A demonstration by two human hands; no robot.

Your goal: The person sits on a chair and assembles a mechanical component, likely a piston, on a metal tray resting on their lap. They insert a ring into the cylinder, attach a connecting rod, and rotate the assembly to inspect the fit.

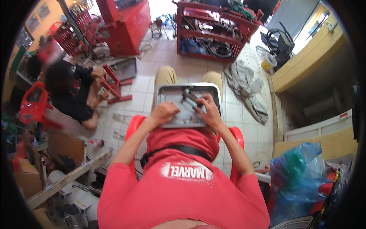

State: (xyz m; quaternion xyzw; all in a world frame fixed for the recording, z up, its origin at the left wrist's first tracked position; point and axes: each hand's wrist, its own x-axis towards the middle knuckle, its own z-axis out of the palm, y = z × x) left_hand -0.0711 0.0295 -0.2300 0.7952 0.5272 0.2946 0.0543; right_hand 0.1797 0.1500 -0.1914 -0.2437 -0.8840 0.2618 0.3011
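A shallow silver metal tray (220, 100) rests across my lap. My right hand (209, 110) is at its right side, with thumb and fingers around a dark metal part (189, 95). That part has a knobbed end and slimmer arms reaching toward the tray's middle; its exact kind is unclear. Over the near left of the tray is my left hand (164, 113), its fingers curled in and closed. Whatever it may hold is hidden. A few small dark bits (185, 121) lie on the tray floor near the close edge.
I sit in a red plastic chair (237, 137). To the left, a person in black (70, 87) reaches toward a small red stool (114, 86). Ahead stands a red tool cart (215, 32). A grey cloth (244, 87) lies on the tiled floor; a blue plastic bag (297, 171) sits nearer right.
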